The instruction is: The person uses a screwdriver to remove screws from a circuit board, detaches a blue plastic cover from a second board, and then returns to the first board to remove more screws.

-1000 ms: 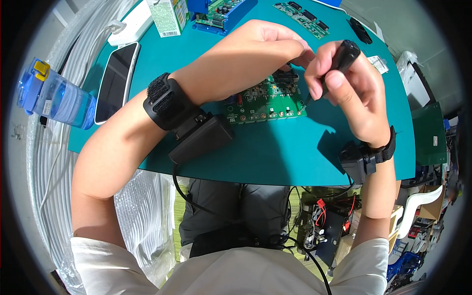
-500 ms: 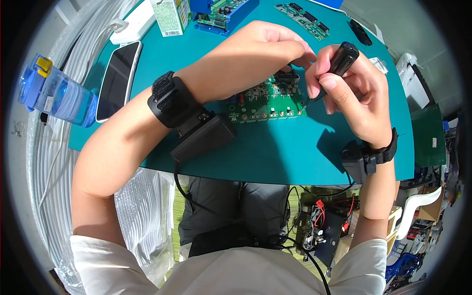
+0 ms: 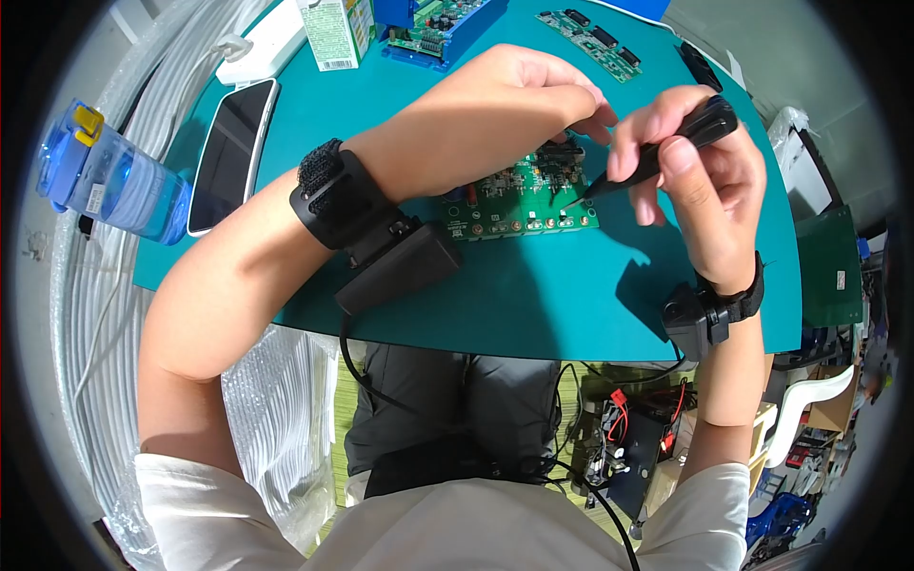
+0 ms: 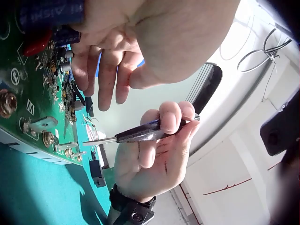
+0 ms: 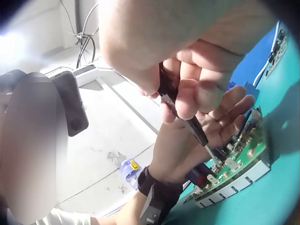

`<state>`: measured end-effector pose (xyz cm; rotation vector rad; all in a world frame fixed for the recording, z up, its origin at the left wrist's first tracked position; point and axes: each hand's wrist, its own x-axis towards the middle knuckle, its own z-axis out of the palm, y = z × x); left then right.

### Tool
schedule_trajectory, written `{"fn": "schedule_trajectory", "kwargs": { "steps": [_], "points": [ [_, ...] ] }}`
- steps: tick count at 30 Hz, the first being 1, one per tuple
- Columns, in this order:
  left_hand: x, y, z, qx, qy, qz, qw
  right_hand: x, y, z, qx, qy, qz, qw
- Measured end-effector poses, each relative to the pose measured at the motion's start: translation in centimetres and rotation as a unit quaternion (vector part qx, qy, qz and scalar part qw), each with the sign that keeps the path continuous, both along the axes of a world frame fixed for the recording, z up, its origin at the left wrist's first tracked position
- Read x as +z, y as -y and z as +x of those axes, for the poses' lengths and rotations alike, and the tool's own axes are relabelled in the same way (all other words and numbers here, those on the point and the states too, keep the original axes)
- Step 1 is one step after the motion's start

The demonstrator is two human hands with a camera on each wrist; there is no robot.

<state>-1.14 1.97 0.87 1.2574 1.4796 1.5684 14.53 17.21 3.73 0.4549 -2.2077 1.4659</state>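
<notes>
A green circuit board (image 3: 500, 202) lies on the teal table, with screws and metal tabs along its near edge. My right hand (image 3: 712, 186) grips a black-handled screwdriver (image 3: 700, 128) between thumb and fingers. The screwdriver slants down to the left, its metal shaft (image 5: 211, 152) ending close over the terminals at the board's edge. My left hand (image 3: 547, 90) reaches across the far side of the board. In the left wrist view its fingers (image 4: 108, 77) extend loosely beside the board's components, with nothing seen in its grasp.
On the left of the teal table (image 3: 457, 305) lie a phone (image 3: 231, 152) and a blue water bottle (image 3: 124, 181). A carton (image 3: 330, 33), a blue-cased circuit board (image 3: 440, 33) and a long green board (image 3: 592, 43) stand or lie at the back. A black object (image 3: 700, 67) is back right.
The screwdriver has tipped from steep to flatter, its handle swinging right. Its tip has shifted left from the board's near right corner. My left hand stays nearly in place.
</notes>
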Motion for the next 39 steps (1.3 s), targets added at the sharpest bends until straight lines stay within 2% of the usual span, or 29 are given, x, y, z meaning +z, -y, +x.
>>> {"fn": "schedule_trajectory", "kwargs": {
  "steps": [2,5,18,25,31,37,39],
  "points": [
    [0.3,0.1,0.1,-0.002,-0.010,-0.012,1.000,-0.2,0.2,-0.1,0.027,0.042,-0.011,0.999],
    [0.4,0.4,0.5,0.023,-0.004,-0.014,1.000,-0.4,0.5,-0.2,0.030,0.042,0.001,0.999],
    [0.6,0.3,0.5,-0.004,-0.001,0.004,1.000,-0.7,0.6,-0.5,0.016,0.076,-0.019,0.997],
    [0.6,0.4,0.4,-0.041,0.031,0.009,0.999,-0.7,1.5,-0.4,0.018,0.052,-0.012,0.998],
    [0.2,0.1,0.3,-0.024,0.021,0.005,0.999,-0.4,1.7,-0.5,0.027,0.044,0.026,0.998],
    [0.3,0.0,0.4,-0.010,0.012,0.007,1.000,-0.2,2.3,-0.1,-0.019,0.079,0.025,0.996],
    [0.5,0.3,0.4,-0.033,0.029,0.007,0.999,-0.6,2.0,-0.3,0.005,0.029,0.038,0.999]
  ]
}}
